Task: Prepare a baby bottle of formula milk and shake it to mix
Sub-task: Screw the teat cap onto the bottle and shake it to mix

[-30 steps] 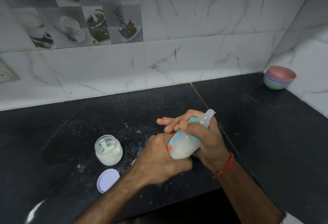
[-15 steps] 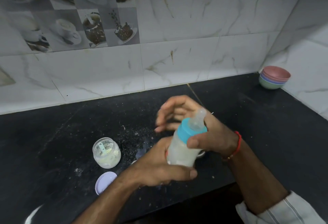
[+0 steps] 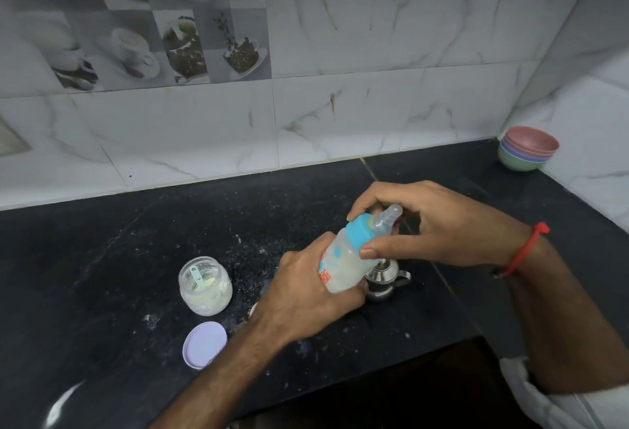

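Nearest the counter edge, a lilac lid (image 3: 204,344) lies flat on the black counter (image 3: 102,258). Just beyond it stands an open clear jar (image 3: 205,285) of pale powder with a small scoop inside.

The left hand (image 3: 306,296) grips the lower body of the baby bottle (image 3: 350,255), fingers wrapped round its base — held off the counter, above a small steel pot (image 3: 383,279). Half a second ago the bottle stood more nearly upright; it now leans further over. Its long axis runs from lower left to upper right, base toward the left hand, clear teat (image 3: 388,219) pointing up and to the right, away from the person. Milky liquid fills the lower part.

The right hand (image 3: 439,224) has closed in on the top: thumb pressed against the blue collar (image 3: 359,229), fingers curled over and behind the teat. Earlier those fingers were spread looser behind the bottle. A red thread (image 3: 520,251) circles the right wrist.

Spilled powder specks mark the counter behind the hands. Far right, in the corner against the marbled wall tiles (image 3: 340,122), sits a stack of coloured bowls (image 3: 527,153).
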`<act>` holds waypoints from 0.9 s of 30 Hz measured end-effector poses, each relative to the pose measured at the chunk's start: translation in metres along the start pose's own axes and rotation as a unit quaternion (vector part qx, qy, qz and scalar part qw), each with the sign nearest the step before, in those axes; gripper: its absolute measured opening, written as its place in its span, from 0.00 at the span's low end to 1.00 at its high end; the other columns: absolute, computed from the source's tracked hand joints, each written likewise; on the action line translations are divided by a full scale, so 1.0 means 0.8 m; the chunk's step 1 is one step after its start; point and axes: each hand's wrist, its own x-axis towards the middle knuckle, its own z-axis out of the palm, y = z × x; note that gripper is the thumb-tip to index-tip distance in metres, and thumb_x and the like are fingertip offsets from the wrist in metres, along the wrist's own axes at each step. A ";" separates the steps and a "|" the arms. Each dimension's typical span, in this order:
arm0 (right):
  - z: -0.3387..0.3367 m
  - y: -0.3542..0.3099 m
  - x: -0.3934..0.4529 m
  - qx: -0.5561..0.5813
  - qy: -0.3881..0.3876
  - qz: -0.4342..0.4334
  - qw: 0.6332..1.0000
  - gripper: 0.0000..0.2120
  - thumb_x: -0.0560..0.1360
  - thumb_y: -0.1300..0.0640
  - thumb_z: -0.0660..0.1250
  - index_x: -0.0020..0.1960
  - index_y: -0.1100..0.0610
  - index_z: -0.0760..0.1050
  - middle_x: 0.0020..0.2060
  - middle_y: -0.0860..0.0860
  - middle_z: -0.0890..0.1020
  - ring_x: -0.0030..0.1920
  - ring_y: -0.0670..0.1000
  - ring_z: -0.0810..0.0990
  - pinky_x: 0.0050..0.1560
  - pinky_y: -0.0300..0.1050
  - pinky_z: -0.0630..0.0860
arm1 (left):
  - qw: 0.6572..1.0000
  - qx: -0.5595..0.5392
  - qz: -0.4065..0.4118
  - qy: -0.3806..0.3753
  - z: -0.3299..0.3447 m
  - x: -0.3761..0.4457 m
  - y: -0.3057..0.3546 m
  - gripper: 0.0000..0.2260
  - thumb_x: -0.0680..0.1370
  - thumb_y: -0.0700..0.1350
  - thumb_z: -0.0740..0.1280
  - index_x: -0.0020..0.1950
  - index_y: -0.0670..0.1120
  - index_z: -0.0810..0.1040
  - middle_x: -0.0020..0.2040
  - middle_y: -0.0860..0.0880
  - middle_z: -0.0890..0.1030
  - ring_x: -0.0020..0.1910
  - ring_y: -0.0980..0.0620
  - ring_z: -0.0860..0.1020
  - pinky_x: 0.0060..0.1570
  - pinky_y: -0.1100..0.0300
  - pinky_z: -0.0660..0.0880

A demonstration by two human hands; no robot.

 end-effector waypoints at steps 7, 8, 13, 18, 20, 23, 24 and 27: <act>-0.006 0.005 -0.002 -0.047 -0.054 -0.018 0.997 0.20 0.77 0.44 0.74 0.66 0.46 0.75 0.54 0.42 0.83 0.49 0.48 0.84 0.47 0.46 0.82 | 0.999 0.007 0.022 -0.047 -0.011 0.004 -0.009 0.18 0.68 0.50 0.80 0.54 0.54 0.79 0.41 0.55 0.82 0.38 0.56 0.81 0.38 0.59 0.80; -0.005 0.006 -0.002 -0.038 -0.050 -0.017 0.998 0.20 0.77 0.45 0.74 0.66 0.46 0.75 0.53 0.43 0.83 0.47 0.48 0.84 0.44 0.44 0.82 | 0.999 0.011 0.019 -0.044 -0.012 0.004 -0.009 0.18 0.68 0.50 0.80 0.54 0.54 0.78 0.41 0.55 0.82 0.38 0.56 0.82 0.39 0.58 0.80; 0.010 0.006 0.007 -0.001 -0.005 0.056 0.998 0.19 0.74 0.38 0.72 0.61 0.44 0.75 0.43 0.48 0.86 0.35 0.46 0.84 0.34 0.41 0.81 | 0.995 0.095 -0.011 0.037 -0.005 0.003 -0.004 0.20 0.66 0.64 0.71 0.52 0.58 0.73 0.39 0.56 0.81 0.36 0.58 0.80 0.36 0.58 0.80; 0.018 0.013 0.011 -0.015 -0.007 -0.011 1.000 0.17 0.77 0.42 0.71 0.59 0.50 0.75 0.40 0.48 0.83 0.34 0.47 0.79 0.32 0.35 0.72 | 0.996 0.086 0.004 0.021 -0.011 0.006 -0.008 0.16 0.67 0.58 0.75 0.49 0.57 0.74 0.37 0.55 0.80 0.35 0.57 0.80 0.35 0.58 0.79; 0.014 0.010 0.006 -0.009 -0.031 -0.031 0.999 0.18 0.78 0.44 0.72 0.62 0.51 0.75 0.45 0.48 0.83 0.38 0.45 0.79 0.35 0.32 0.72 | 0.998 0.052 0.021 -0.033 -0.020 0.009 -0.012 0.16 0.68 0.52 0.78 0.51 0.56 0.77 0.38 0.54 0.82 0.35 0.55 0.81 0.37 0.55 0.80; 0.007 0.007 0.003 -0.031 -0.073 -0.085 0.993 0.18 0.79 0.50 0.73 0.67 0.46 0.74 0.59 0.45 0.79 0.53 0.47 0.80 0.49 0.36 0.78 | 0.991 -0.016 0.040 -0.128 -0.034 0.015 -0.016 0.16 0.69 0.48 0.80 0.52 0.58 0.79 0.40 0.53 0.83 0.36 0.54 0.81 0.38 0.54 0.79; 0.004 0.006 0.002 -0.035 -0.082 -0.097 0.991 0.18 0.80 0.55 0.72 0.67 0.43 0.74 0.61 0.44 0.75 0.56 0.49 0.78 0.53 0.41 0.79 | 0.988 -0.034 0.039 -0.147 -0.036 0.017 -0.017 0.16 0.69 0.48 0.80 0.51 0.60 0.79 0.40 0.53 0.83 0.36 0.54 0.81 0.38 0.56 0.78; -0.004 0.004 0.001 -0.026 -0.072 -0.108 0.991 0.24 0.79 0.68 0.69 0.62 0.40 0.75 0.62 0.47 0.72 0.63 0.52 0.75 0.57 0.53 0.79 | 0.985 -0.089 0.030 -0.145 -0.033 0.018 -0.018 0.14 0.67 0.52 0.79 0.48 0.63 0.79 0.38 0.57 0.80 0.35 0.56 0.77 0.37 0.59 0.73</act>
